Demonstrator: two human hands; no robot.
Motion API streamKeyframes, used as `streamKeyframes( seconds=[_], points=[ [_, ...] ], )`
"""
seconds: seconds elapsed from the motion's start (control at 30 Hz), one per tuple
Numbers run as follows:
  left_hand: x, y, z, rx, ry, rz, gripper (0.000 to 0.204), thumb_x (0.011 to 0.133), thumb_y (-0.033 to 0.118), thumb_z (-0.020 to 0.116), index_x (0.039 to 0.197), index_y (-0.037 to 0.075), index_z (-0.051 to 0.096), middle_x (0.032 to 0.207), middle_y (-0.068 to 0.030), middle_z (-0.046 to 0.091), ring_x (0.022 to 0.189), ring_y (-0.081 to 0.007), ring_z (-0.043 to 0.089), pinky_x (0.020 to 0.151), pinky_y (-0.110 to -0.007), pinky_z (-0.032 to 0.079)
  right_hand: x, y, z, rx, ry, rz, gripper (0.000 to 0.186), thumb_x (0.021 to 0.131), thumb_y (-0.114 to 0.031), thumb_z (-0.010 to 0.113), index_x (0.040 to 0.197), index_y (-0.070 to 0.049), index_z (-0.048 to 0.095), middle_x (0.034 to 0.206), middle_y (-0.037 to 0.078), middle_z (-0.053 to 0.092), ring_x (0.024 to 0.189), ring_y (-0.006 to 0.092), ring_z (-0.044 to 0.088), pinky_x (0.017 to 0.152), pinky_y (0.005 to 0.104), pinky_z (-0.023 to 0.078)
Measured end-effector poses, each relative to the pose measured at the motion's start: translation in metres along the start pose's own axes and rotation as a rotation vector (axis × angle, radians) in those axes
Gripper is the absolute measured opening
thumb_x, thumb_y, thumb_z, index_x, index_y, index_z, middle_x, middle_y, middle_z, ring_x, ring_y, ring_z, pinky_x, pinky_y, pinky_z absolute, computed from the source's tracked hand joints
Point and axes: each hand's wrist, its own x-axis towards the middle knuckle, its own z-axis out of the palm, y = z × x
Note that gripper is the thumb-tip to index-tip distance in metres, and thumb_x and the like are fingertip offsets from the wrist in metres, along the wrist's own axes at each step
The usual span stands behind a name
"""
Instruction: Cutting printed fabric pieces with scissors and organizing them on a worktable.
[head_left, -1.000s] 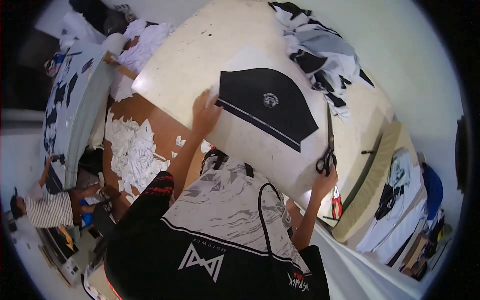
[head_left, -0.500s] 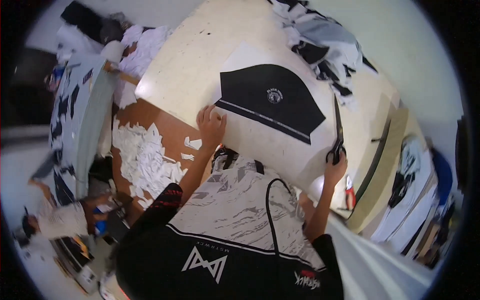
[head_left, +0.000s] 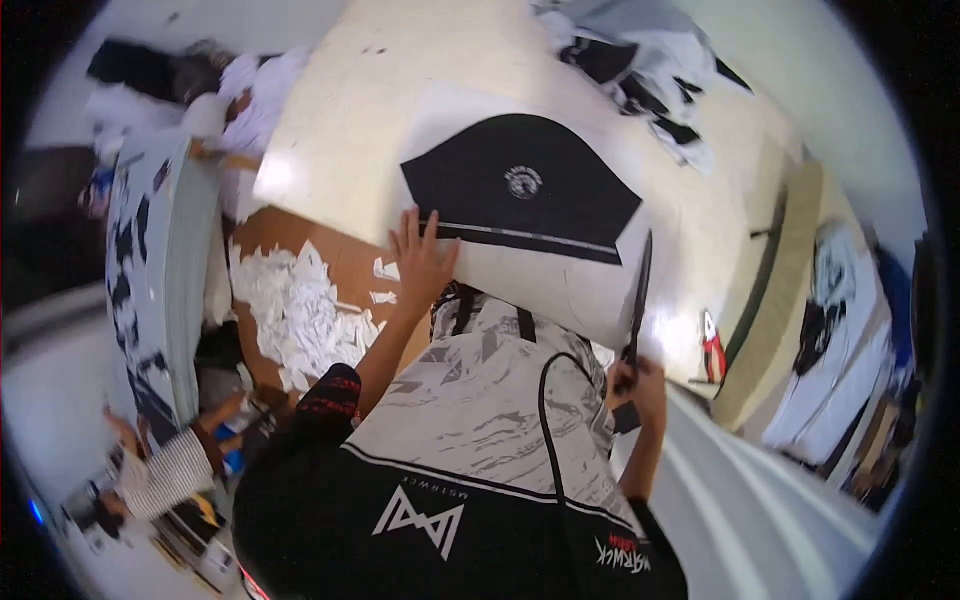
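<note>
A black sleeve-shaped fabric piece (head_left: 560,165) lies flat on a white sheet (head_left: 440,105); it has a round white emblem and a thin pale stripe along its near edge. My left hand (head_left: 424,265) rests with fingers spread on the near left corner, fingertips touching the black edge. At the table's near right edge, my right hand (head_left: 642,390) is closed around the handles of a large pair of dark scissors (head_left: 641,295). The blades point away from me, just right of the fabric piece.
White fabric scraps (head_left: 305,310) are heaped on a brown surface at left. Black, white and grey cloth (head_left: 640,75) piles up at the table's far right. Red-handled pliers (head_left: 712,350) lie near a long beige roll (head_left: 775,300). Another person (head_left: 165,470) sits at lower left.
My left hand's curled fingers have spread out over the sheet. My right hand has drawn the scissors nearer to me and to the left.
</note>
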Motion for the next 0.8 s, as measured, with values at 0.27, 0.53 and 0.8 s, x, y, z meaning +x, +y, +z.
streamKeyframes(
  seconds=[0.27,0.53,0.8],
  points=[
    [0.000,-0.015,-0.026,-0.072,0.144,-0.165,0.063,0.093,0.038,0.077,0.145,0.009,0.058,0.144,-0.0214,0.054,0.134,-0.0429,0.049,0.109,-0.057,0.038,-0.078,-0.040,0.039,0.441,-0.044,0.148,0.017,0.100,-0.014,0.072,0.089,-0.002,0.067,0.072,-0.003,0.058,0.060,0.0081,0.052,0.054,0.0274,0.040],
    [0.076,-0.126,-0.010,0.239,0.158,-0.012,0.064,0.098,0.046,0.070,0.150,0.010,0.057,0.153,-0.0232,0.053,0.141,-0.0440,0.049,0.120,-0.056,0.034,-0.078,-0.074,-0.021,0.257,-0.436,0.344,0.037,0.108,-0.038,0.055,0.086,-0.008,0.054,0.077,0.004,0.053,0.066,0.0174,0.054,0.062,0.0341,0.043],
    [0.069,-0.118,0.009,0.200,0.156,-0.078,0.070,0.096,0.061,0.068,0.151,0.018,0.056,0.159,-0.0196,0.047,0.149,-0.0409,0.040,0.121,-0.058,0.029,-0.051,-0.068,-0.022,0.189,-0.434,0.322,0.035,0.103,-0.034,0.064,0.082,-0.008,0.057,0.068,0.001,0.055,0.061,0.0116,0.054,0.059,0.0284,0.044]
  ],
)
